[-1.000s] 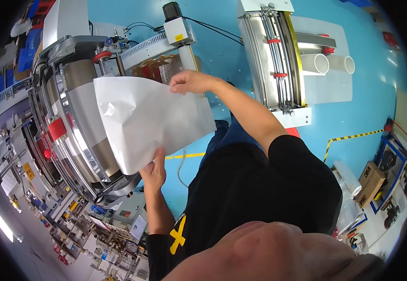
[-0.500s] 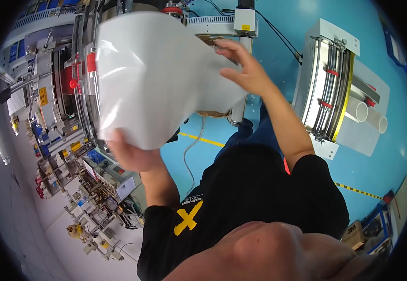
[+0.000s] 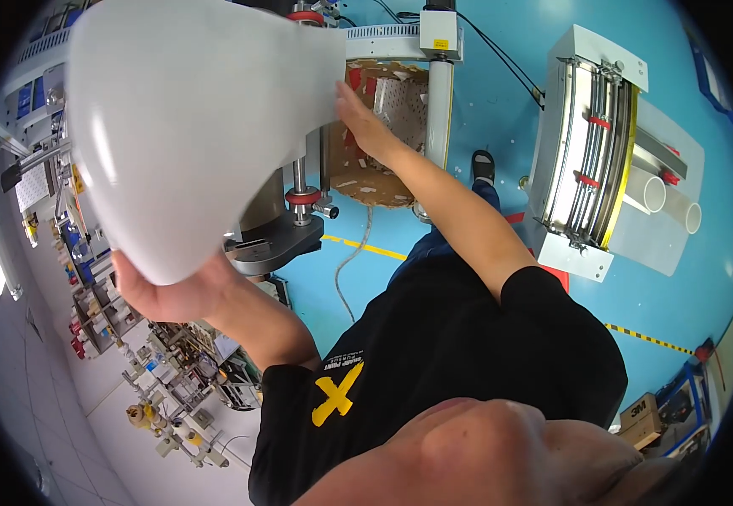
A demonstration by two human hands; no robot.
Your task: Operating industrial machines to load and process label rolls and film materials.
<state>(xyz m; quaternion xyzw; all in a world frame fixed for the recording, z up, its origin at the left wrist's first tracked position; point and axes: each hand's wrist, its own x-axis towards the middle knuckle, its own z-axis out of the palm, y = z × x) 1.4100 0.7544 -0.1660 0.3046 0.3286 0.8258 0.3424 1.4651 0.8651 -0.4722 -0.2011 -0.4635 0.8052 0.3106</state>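
A large glossy white sheet (image 3: 189, 126), curved and shaped like a wide fan, fills the upper left and hides much of the machine behind it. My left hand (image 3: 172, 291) grips its lower corner, with the fingers partly covered by the sheet. At the sheet's right edge is my right hand (image 3: 366, 126), its fingers stretched out and close together against that edge; I cannot make out its thumb. Beyond the right hand stands an open cardboard box (image 3: 379, 190) with white scraps and a perforated sheet inside.
A machine with metal rods and red rings (image 3: 303, 198) stands under the sheet. A white roller (image 3: 439, 118) runs beside the box. To the right sits a roller unit (image 3: 582, 152) with white tubes (image 3: 649, 194). A hose (image 3: 345, 270) crosses the blue floor.
The white sheet has moved left and up with my left hand. My right hand has moved left to the sheet's edge, its fingers closer together. The box's inside has come into view.
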